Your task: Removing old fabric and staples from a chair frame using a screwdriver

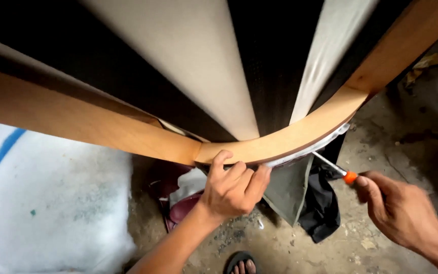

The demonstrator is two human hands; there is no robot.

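So here the left hand, lower middle of the frame, is clamped on the underside edge of a curved light-brown wooden frame rail, thumb on top and fingers curled under, pinching the loose grey-green fabric that hangs down from it. Looks like it's gripping there to keep the cloth pulled snug against the wood right at the bend.

The right hand, lower right, is closed around a small screwdriver with an orange handle and thin metal shaft. The tip points up-left into the seam under the curved rail, just beside the left hand's fingertips, probably angled that way so it can get into the gap between wood and fabric.

Above the rail, across the top of the frame, there are black mesh panels with pale beige fabric strips fanning out. A white fluffy padding sheet with blue marks lies lower left, a black cloth droops under the rail, and a sandalled foot shows at the bottom edge on the dusty concrete floor.
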